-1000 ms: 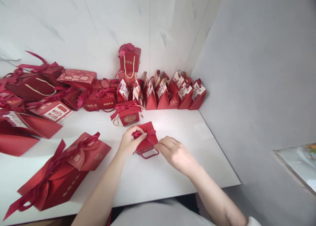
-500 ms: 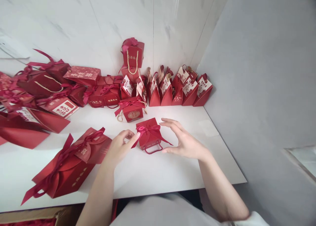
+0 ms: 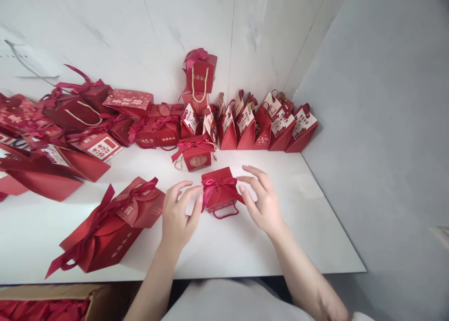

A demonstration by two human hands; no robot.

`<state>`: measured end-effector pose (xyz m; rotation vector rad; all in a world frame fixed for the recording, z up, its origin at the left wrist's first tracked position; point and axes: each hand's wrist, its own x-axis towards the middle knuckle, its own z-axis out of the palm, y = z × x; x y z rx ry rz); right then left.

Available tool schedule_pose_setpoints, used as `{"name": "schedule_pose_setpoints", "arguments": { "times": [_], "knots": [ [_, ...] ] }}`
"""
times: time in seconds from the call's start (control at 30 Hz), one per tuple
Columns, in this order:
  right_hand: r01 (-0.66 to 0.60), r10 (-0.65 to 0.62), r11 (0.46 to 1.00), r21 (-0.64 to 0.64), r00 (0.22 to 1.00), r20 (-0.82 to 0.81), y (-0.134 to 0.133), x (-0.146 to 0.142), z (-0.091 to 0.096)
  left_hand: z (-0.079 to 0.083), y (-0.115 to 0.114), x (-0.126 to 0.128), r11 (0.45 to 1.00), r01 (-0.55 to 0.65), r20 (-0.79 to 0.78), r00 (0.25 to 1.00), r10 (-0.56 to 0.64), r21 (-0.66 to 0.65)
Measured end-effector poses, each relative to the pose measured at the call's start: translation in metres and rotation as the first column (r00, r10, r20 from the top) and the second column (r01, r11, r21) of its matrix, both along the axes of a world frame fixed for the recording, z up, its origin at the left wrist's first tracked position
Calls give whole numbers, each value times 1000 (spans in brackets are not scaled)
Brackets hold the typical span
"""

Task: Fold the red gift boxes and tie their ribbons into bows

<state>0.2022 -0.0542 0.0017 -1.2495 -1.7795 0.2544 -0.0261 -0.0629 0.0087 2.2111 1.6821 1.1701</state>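
A small red gift box (image 3: 220, 199) stands on the white table in front of me, with a dark pink ribbon bow (image 3: 218, 184) on its lid and a cord handle (image 3: 226, 213) hanging at its near side. Left of it is my left hand (image 3: 180, 213), fingers apart and curved, the fingertips close to the ribbon's left loop. My right hand (image 3: 261, 199) is on the other side, also open, with its fingertips beside the ribbon's right end. Whether any fingertip touches the ribbon I cannot tell. Neither hand holds anything.
A larger red gift box (image 3: 112, 222) with a ribbon lies at the left. Behind stand a small red box (image 3: 196, 157) with a gold emblem and a row of pointed red boxes (image 3: 277, 129). More boxes pile up at back left. A cardboard carton (image 3: 98, 300) sits below the front edge.
My right hand has turned, bringing its thumb up toward the ribbon's right side. My left hand's fingers have spread from a more closed pose. The whole view has shifted slightly.
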Motion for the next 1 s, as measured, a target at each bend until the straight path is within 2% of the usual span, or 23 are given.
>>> {"name": "schedule_pose_setpoints", "arguments": {
  "times": [0.07,0.17,0.37,0.6,0.73,0.87,1.0],
  "knots": [
    [38,-41,997,67,998,42,-6,-7,-10,-6,-1,3,999,-19,-8,1000,19,41],
    [24,-40,992,125,990,134,-9,-12,-20,-10,-1,5,1000,-13,-7,1000,13,25],
    [52,-87,987,155,969,231,-6,-15,-25,-12,5,5,1000,28,-60,998,-28,-6],
    [76,-104,991,109,953,284,-8,-21,-26,-4,10,10,973,153,-135,975,-177,-174],
    [127,-144,989,74,937,317,-9,-29,-22,0,9,16,946,149,-117,975,-189,-287],
    [189,-170,982,-22,924,341,-12,-42,-19,-5,6,24,944,172,-36,981,-189,-281],
    [151,-120,986,-65,933,339,-15,-51,-20,-19,3,31,960,192,82,980,-179,-202]
  ]
}}
